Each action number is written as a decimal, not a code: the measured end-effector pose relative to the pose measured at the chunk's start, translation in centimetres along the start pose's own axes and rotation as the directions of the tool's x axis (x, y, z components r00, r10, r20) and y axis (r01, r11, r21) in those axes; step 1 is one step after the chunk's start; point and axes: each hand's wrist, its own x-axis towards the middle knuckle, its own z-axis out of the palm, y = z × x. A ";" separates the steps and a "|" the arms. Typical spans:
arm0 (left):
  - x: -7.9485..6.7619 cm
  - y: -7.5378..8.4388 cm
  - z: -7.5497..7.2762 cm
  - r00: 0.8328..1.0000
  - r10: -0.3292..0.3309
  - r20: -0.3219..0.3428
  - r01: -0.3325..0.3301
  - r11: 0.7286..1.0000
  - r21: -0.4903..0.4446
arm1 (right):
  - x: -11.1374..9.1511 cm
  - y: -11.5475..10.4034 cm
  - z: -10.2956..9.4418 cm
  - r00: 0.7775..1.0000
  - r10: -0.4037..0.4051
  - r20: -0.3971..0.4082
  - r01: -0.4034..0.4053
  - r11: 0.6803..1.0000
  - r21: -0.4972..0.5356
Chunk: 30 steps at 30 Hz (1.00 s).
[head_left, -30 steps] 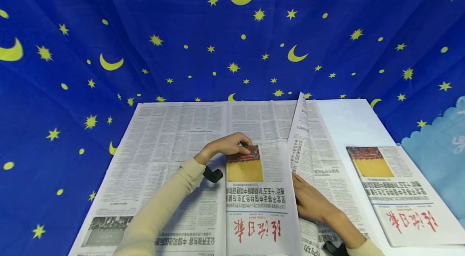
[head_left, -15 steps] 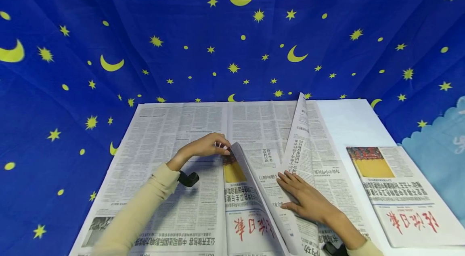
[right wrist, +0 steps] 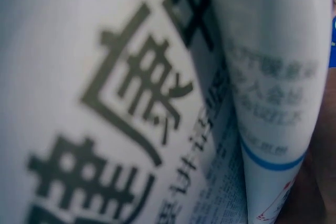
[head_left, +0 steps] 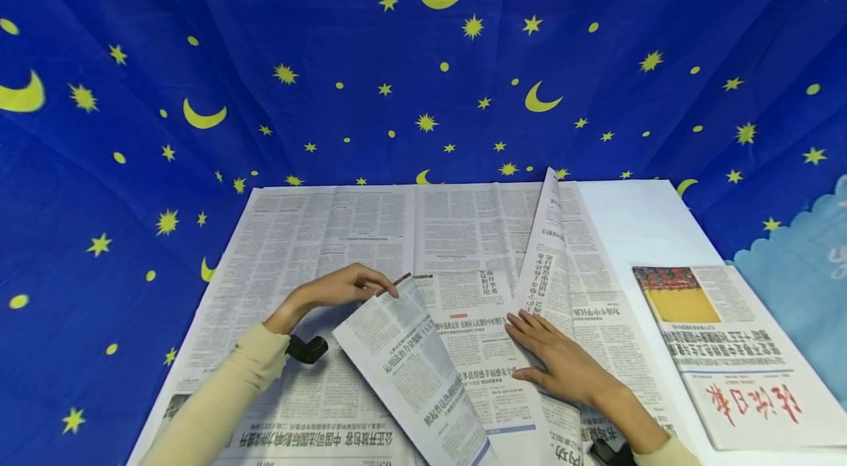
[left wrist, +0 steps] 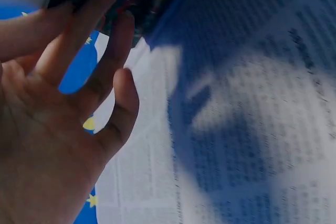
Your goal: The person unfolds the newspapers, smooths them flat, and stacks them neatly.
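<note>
An opened newspaper [head_left: 317,245] lies spread on the white table. My left hand [head_left: 344,286] pinches the top corner of a folded newspaper page [head_left: 417,370], which tilts up and leans left over the spread sheet. In the left wrist view, the fingertips of my left hand [left wrist: 58,114] meet the page's coloured picture. My right hand [head_left: 562,367] rests on the inner page [head_left: 476,348] with fingers extended, beside a raised, curled strip of newspaper [head_left: 545,260]. Large printed characters on newspaper [right wrist: 142,93] fill much of the right wrist view, with a bent sheet [right wrist: 278,103] beside them.
A second folded newspaper [head_left: 734,356] with a red masthead lies at the right of the white tabletop [head_left: 635,223]. Behind the table hangs a blue cloth [head_left: 370,47] with yellow moons and stars. A light blue patch [head_left: 801,260] is at far right.
My left hand has moved left and slightly down, turning the front page over and exposing the printed inner page. My right hand has come from the page's edge to rest on the inside.
</note>
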 end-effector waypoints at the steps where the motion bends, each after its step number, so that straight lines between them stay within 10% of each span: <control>1: -0.1 -0.1 0.1 1.000 -0.021 0.006 0.021 0.999 -0.028 | 0.0 0.0 0.0 1.000 0.006 0.005 -0.006 1.000 0.001; 7: -0.7 -0.7 0.6 0.994 -0.108 -0.020 0.105 0.988 -0.116 | 0.0 0.0 0.1 1.000 -0.004 -0.006 0.004 1.000 -0.004; 20: -2.8 -2.4 0.5 0.989 -0.057 -0.135 0.061 0.998 0.023 | 0.0 -0.1 -0.3 0.999 0.025 0.023 -0.025 1.000 0.000; 30: -4.3 -3.1 -0.9 0.979 -0.134 -0.154 0.151 0.983 0.103 | -0.1 0.1 -0.4 1.000 -0.003 0.013 0.003 1.000 -0.014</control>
